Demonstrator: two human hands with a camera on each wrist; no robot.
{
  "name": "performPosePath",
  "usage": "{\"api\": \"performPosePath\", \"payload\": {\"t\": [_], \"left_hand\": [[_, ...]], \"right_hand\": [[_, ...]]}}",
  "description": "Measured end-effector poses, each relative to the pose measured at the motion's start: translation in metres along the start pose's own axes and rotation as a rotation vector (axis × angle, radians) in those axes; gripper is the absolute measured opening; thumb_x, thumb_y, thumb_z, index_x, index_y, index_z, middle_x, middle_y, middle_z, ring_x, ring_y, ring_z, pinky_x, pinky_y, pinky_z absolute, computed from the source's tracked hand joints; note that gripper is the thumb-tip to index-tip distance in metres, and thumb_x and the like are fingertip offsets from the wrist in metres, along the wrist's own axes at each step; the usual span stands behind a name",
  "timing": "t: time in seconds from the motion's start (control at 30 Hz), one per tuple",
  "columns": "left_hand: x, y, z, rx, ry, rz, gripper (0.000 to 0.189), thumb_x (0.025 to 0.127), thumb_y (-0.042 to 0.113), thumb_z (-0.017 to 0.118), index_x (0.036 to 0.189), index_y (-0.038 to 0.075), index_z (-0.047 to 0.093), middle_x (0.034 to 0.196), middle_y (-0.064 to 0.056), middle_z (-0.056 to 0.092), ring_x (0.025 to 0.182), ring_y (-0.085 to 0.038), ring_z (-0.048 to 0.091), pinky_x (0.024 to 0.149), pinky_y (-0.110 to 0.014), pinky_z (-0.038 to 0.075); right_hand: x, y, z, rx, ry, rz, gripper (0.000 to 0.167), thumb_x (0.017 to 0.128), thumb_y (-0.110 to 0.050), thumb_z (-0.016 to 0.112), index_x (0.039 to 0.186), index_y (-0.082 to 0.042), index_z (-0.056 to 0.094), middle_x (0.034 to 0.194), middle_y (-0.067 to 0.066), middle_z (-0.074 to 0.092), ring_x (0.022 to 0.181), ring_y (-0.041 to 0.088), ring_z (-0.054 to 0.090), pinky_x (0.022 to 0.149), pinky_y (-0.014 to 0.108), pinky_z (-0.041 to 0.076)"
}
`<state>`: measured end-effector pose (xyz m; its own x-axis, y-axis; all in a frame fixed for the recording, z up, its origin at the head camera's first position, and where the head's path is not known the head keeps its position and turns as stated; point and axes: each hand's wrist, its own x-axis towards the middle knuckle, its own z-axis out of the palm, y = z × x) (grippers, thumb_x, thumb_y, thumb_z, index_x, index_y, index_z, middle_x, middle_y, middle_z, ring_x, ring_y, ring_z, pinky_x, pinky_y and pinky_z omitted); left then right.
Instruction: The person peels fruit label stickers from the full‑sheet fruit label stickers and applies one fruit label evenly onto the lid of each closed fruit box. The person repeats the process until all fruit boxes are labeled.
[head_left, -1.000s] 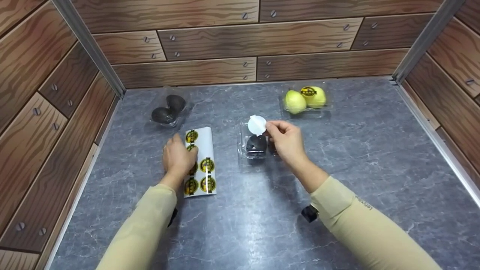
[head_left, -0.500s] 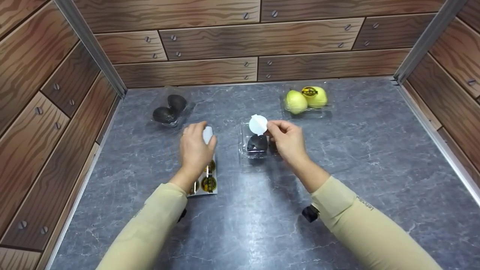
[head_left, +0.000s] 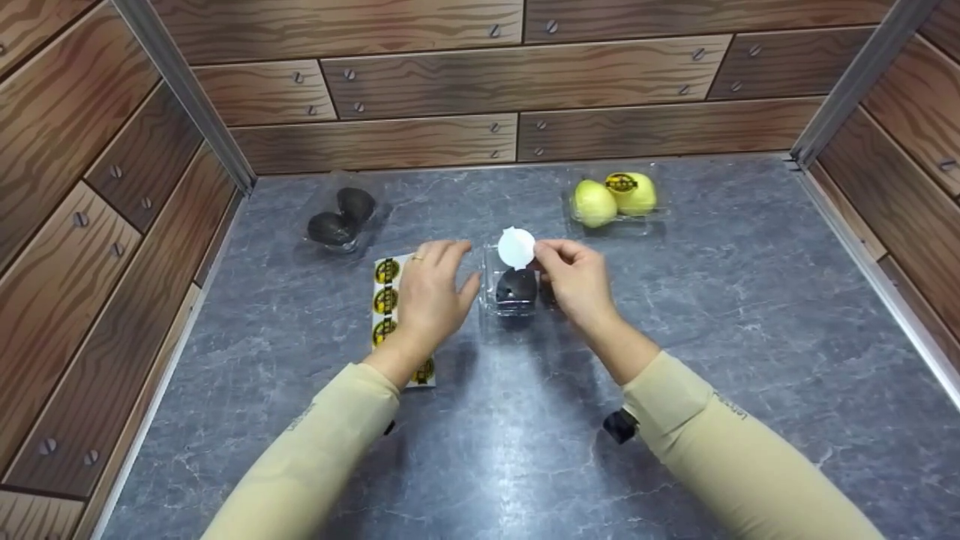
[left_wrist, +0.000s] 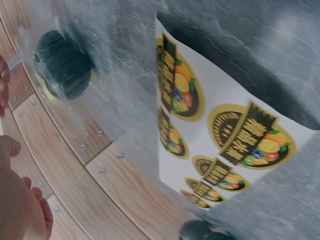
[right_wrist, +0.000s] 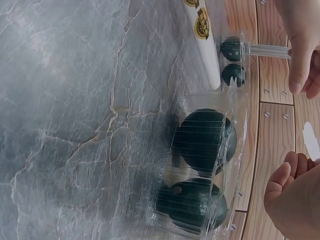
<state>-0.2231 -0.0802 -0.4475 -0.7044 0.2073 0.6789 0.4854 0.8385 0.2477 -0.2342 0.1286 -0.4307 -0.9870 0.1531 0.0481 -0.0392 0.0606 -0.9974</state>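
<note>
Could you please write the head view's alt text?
The right hand pinches a white sticker over a clear box of dark fruit. The left hand, beside it, partly hides a sticker sheet. Behind sit boxed pears and more dark fruit.

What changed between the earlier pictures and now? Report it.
The left hand moved rightward, from the left side of the sticker sheet across it, toward the clear container. The right hand stayed put, pinching the round white sticker. The container, sheet and pears stayed too.
</note>
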Motion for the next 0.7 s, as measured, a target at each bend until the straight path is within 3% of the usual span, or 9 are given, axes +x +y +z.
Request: {"api": "performPosePath", "payload": {"t": [0.3, 0.5, 0.7], "left_hand": [[0.003, 0.010, 0.006, 0.022, 0.086, 0.157, 0.037, 0.085, 0.016, 0.087, 0.117, 0.006, 0.072, 0.112, -0.008, 0.071, 0.105, -0.030, 0.066, 0.078, -0.043, 0.053], [0.006, 0.011, 0.008, 0.074, 0.127, 0.284, 0.035, 0.084, 0.017, 0.088, 0.114, 0.006, 0.073, 0.109, -0.007, 0.071, 0.103, -0.029, 0.066, 0.076, -0.041, 0.053], [0.010, 0.012, 0.012, 0.175, 0.220, 0.424, 0.024, 0.086, 0.012, 0.084, 0.106, 0.007, 0.074, 0.104, -0.007, 0.073, 0.100, -0.028, 0.068, 0.074, -0.040, 0.054]], "right_hand": [[0.000, -0.002, 0.003, 0.001, 0.005, -0.002, 0.019, 0.101, -0.012, 0.071, 0.106, 0.005, 0.078, 0.089, 0.013, 0.077, 0.075, 0.016, 0.069, 0.068, 0.022, 0.056], [0.000, -0.002, 0.005, 0.032, 0.007, 0.008, 0.016, 0.100, -0.010, 0.072, 0.104, 0.004, 0.078, 0.086, 0.009, 0.077, 0.082, 0.024, 0.071, 0.068, 0.021, 0.055], [0.000, -0.004, 0.006, 0.053, 0.003, 0.050, 0.016, 0.099, -0.010, 0.070, 0.104, 0.003, 0.079, 0.084, 0.002, 0.076, 0.083, 0.017, 0.072, 0.073, 0.024, 0.056]]}}
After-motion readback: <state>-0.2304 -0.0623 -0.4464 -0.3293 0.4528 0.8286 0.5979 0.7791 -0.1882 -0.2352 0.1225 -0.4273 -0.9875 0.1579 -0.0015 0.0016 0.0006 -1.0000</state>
